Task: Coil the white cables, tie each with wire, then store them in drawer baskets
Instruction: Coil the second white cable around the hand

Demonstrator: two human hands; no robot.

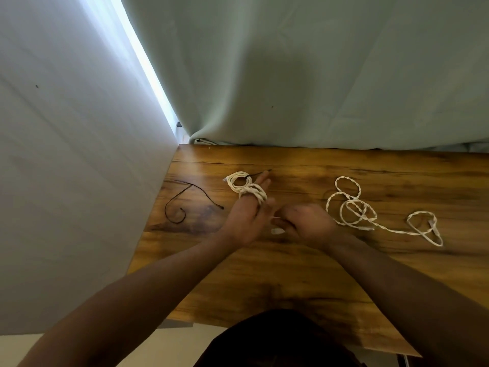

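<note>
My left hand (246, 218) is held out flat with straight fingers, and a white cable (253, 194) is wound in several turns round those fingers. My right hand (304, 223) pinches the loose end of that cable just right of the left palm; its white plug (277, 231) hangs below. A finished white coil (238, 181) tied with black wire lies on the table just beyond my left fingers. A loose white cable (352, 207) sprawls in loops to the right. A black tie wire (180, 205) lies curled at the left.
The wooden table (291, 274) meets a white wall on the left and a pale green curtain (317, 75) at the back. No drawer or basket is in view.
</note>
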